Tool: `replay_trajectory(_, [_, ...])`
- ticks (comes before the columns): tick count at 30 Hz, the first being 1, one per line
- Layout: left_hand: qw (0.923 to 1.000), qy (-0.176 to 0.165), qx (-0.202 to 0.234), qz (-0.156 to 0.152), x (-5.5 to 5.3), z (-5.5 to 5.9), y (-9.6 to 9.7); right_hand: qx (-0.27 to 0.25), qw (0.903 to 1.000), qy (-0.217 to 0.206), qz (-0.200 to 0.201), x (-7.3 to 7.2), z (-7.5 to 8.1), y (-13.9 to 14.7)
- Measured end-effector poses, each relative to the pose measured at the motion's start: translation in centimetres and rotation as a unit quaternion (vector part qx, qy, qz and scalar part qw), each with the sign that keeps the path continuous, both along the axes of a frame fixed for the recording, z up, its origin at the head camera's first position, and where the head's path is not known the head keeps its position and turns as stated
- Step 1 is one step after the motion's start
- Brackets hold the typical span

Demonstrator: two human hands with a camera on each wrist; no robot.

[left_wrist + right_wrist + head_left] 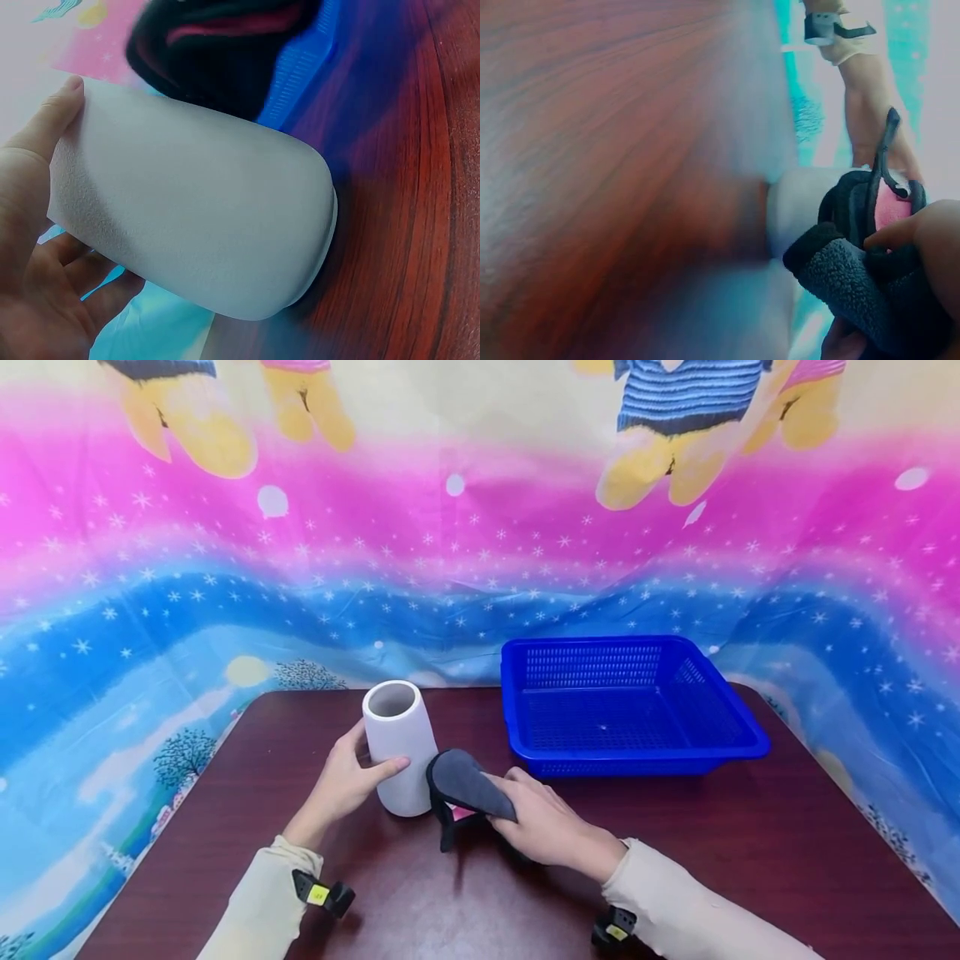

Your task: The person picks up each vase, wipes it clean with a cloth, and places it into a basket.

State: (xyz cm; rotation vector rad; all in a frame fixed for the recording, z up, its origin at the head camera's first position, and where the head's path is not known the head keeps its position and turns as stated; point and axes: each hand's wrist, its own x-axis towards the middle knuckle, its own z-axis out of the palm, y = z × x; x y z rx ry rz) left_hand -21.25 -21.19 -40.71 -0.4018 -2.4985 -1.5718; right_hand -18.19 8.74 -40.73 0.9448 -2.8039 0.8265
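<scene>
A white vase (405, 760) with a round open mouth stands slightly tilted at the middle of the table. My left hand (345, 785) holds it from the left, thumb across its front and fingers behind. In the left wrist view the vase's matte side (202, 195) shows large. My right hand (551, 818) grips a soft grey-and-black cloth item (468, 781) with a pink inside and a black strap; its exact kind I cannot tell. That item is right up against the vase's right side. In the right wrist view its fuzzy grey face (840, 277) is visible.
A blue perforated plastic basket (637, 752) sits at the back right of the dark red-brown wooden table (405, 893). Behind the table hangs a printed cloth (450, 543) in pink and blue. Each wrist wears a black strap with a small device.
</scene>
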Motion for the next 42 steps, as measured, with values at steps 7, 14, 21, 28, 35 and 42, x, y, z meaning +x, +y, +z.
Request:
replay_trajectory(7, [1.0000,0.002,-0.006,0.005,-0.1,0.0,0.0,-0.054,0.9976,0.035,-0.024,0.6,2.3,-0.3])
replay_trajectory(14, [0.9999,0.003,-0.009,0.004,0.0,-0.1,0.1,-0.107,0.9922,0.054,-0.035,0.7,3.5,-1.2])
replay_trajectory(21, [0.9998,-0.006,-0.013,0.011,0.1,-0.2,0.0,-0.133,0.9886,0.059,-0.040,-0.1,3.8,-2.8])
replay_trajectory(28, [0.9995,-0.011,-0.021,0.021,0.1,-0.3,0.0,-0.104,0.9928,0.041,-0.043,-1.1,3.5,-4.5])
replay_trajectory(35, [0.9996,0.001,-0.016,0.024,0.1,-0.4,0.2,-0.090,0.9944,0.041,-0.037,-1.9,3.0,-5.1])
replay_trajectory(42, [0.9996,-0.004,-0.015,0.023,0.2,-0.2,0.1,-0.089,0.9952,0.027,-0.030,-2.4,2.5,-5.3])
